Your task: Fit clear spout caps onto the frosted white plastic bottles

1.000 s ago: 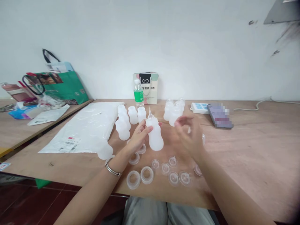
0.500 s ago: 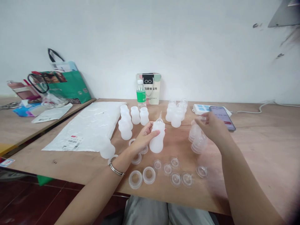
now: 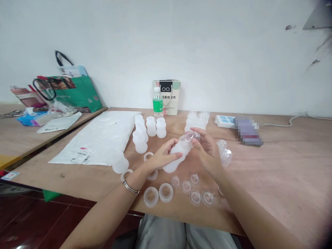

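My left hand [image 3: 166,154] is wrapped round a frosted white baby bottle [image 3: 173,165], which tilts with its top to the upper right. With my right hand [image 3: 206,150] I grip a clear dome cap [image 3: 190,137] against the bottle's top end; whether it sits fully on is hidden by the fingers. More clear caps [image 3: 225,155] stand to the right of that hand. Below my hands lie several clear nipples [image 3: 195,197] and several white screw rings [image 3: 166,192].
Open baby bottles [image 3: 140,133] stand left of centre, and capped ones [image 3: 193,121] behind my right hand. A white plastic mailer [image 3: 103,135] covers the left side. A water bottle [image 3: 158,105], paper bag [image 3: 174,103], power strip [image 3: 225,121] and blurred-out phone [image 3: 247,131] line the back.
My right hand has come left from the clear caps, bringing one to the bottle's top. The bottle, upright before, now tilts to the right in my left hand.
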Demonstrator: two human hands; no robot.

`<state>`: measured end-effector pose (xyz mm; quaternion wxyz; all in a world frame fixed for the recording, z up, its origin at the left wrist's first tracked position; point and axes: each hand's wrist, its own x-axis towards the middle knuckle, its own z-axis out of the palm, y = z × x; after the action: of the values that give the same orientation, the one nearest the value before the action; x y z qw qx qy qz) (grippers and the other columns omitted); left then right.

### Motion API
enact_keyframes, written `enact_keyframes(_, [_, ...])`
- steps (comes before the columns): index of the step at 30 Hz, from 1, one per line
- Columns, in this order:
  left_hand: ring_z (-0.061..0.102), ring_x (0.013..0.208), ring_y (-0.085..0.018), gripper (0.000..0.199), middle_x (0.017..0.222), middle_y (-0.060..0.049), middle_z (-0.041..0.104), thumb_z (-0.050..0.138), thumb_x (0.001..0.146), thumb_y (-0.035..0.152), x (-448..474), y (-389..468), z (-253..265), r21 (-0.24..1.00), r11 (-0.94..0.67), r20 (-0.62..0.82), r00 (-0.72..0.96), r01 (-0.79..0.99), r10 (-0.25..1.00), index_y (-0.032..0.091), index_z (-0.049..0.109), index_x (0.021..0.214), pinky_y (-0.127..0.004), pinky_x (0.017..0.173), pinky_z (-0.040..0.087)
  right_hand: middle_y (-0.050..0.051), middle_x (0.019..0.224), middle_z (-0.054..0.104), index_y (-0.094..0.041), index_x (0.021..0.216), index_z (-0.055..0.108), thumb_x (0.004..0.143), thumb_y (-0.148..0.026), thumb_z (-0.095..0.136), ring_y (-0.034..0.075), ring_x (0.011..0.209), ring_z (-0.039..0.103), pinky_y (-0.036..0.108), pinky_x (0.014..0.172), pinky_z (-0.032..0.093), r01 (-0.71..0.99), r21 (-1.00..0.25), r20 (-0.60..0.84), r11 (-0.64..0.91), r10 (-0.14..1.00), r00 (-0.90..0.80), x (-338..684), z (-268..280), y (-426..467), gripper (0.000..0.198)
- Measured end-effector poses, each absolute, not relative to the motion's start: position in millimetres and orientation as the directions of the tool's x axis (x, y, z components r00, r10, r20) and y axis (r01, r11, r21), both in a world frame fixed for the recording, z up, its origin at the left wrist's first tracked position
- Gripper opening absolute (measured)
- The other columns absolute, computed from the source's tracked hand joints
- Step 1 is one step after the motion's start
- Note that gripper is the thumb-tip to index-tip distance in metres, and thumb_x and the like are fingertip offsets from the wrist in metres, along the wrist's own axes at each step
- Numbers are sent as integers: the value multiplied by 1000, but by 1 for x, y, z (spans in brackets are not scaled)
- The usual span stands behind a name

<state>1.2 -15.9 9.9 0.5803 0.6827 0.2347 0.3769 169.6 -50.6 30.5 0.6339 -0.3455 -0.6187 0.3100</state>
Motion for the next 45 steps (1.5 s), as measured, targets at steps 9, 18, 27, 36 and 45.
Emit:
enact_keyframes(9, [56,93,-16,52,118,-9,54,70,75,29,0,-22,18,942,-268,334,576,-200,746,22,45,121,-27,76,47,3,114,65,-32,118,54,89,-33,56,19,104,62,37,86,52,16,-806,592,592,806,-22,165,25,-56,30])
enact_keyframes(18, [57,97,-19,64,121,-8,55,73,71,27,-3,-20,19,939,-309,332,615,-149,715,25,43,127,-29,80,47,3,121,64,-32,118,57,91,-37,52,22,110,60,42,93,49,109,-799,582,591,807,-102,167,24,-55,28])
enact_keyframes(27, [58,99,-19,72,139,-8,44,79,63,21,-2,-22,24,943,-199,327,643,-266,693,28,46,128,-26,73,49,4,120,65,-30,117,58,90,-38,52,23,110,61,42,93,49,94,-814,563,573,819,-113,163,20,-58,28])
enact_keyframes(36, [58,104,-21,74,129,-7,54,80,63,19,-5,-22,20,940,-195,333,641,-278,691,29,45,127,-26,76,48,2,123,63,-32,118,57,91,-33,53,21,109,61,40,93,50,45,-796,596,604,794,-118,160,19,-62,28])
enact_keyframes(45, [53,111,-24,83,126,-8,50,87,51,19,3,-14,11,922,-335,381,595,-193,707,26,43,121,-34,89,46,3,138,51,-35,137,41,88,-34,57,23,125,50,44,104,42,116,-816,545,567,820,-174,158,17,-56,52])
